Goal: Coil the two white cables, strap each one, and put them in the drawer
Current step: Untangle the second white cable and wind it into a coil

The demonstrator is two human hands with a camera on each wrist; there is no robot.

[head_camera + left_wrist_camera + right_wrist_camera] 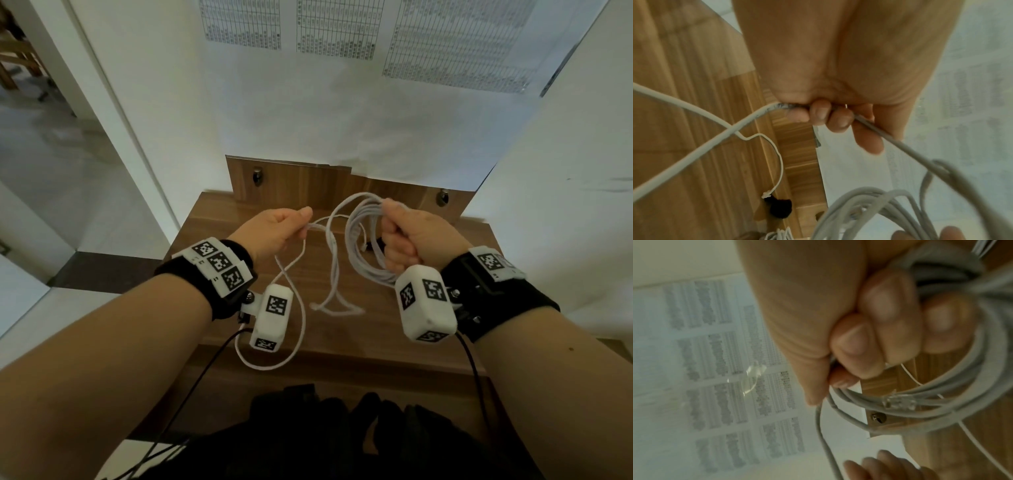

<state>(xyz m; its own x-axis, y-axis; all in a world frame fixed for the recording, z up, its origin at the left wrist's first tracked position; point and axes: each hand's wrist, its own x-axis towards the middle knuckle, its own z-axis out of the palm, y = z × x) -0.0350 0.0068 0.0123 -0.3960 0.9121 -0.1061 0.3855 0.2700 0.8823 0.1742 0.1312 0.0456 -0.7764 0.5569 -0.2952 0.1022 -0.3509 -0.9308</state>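
Note:
My right hand (pixel 394 240) grips a coil of white network cable (pixel 359 246) in a fist above the wooden table top (pixel 394 329). The right wrist view shows its fingers (pixel 890 331) curled round the coil (pixel 962 402), with a clear plug (pixel 898 402) among the loops. My left hand (pixel 305 226) pinches the loose strand (pixel 694 154) leading to the coil. That strand hangs in a long loop (pixel 301 308) down past the table's front edge. A second, thinner white cable (pixel 337 308) lies loose on the table, its end (pixel 766 194) beside a small black item (pixel 780 209).
A wooden back panel (pixel 308 181) with two metal screws stands at the table's rear. White sheets with printed tables (pixel 335 31) cover the wall behind. A white panel (pixel 565 205) stands at the right. Black fabric (pixel 325 428) lies below the front edge.

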